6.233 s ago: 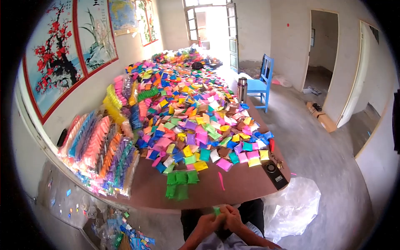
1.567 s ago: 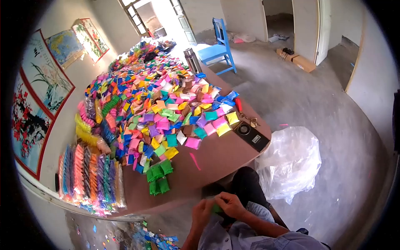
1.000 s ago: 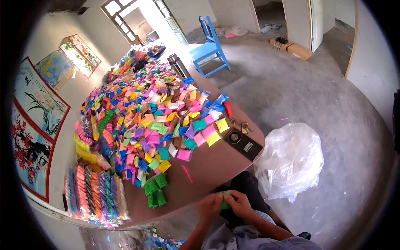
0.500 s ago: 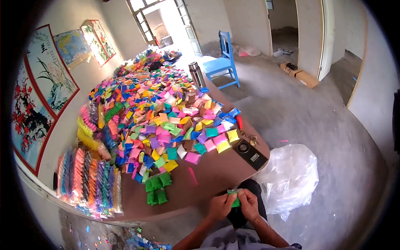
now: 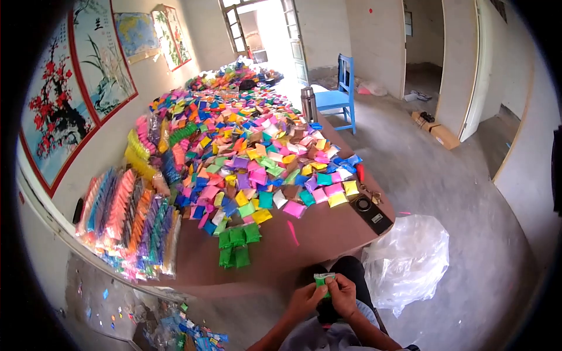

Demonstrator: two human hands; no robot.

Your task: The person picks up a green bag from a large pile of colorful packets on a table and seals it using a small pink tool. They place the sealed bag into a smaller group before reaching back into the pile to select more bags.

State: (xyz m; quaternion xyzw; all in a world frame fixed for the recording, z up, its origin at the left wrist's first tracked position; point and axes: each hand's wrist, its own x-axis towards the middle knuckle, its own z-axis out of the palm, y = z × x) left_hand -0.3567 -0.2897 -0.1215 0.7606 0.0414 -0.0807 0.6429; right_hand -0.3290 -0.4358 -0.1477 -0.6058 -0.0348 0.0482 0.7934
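Observation:
A small green packet (image 5: 321, 281) with a clear top edge is pinched between my two hands, over my lap. My left hand (image 5: 307, 299) grips its left side. On its right side my right hand (image 5: 342, 293) holds on, thumb and fingers pressed together. Just beyond, near the front edge of the brown table (image 5: 266, 264), lies a small group of green packets (image 5: 236, 236). Behind them spreads a big heap of colourful packets (image 5: 252, 161), with a pink strip (image 5: 293, 233) lying apart from it.
Bagged rows of packets (image 5: 129, 219) stand at the table's left. A black device (image 5: 372, 215), keys (image 5: 372, 193) and a thermos (image 5: 308, 104) lie or stand along the right side. Beside my legs sits a clear plastic bag (image 5: 407, 263). A blue chair (image 5: 339, 96) stands behind.
The view has tilted and shifted, so the table appears farther right and higher. Both hands still hold the green packet; more of its clear top edge shows, and the right hand has turned slightly.

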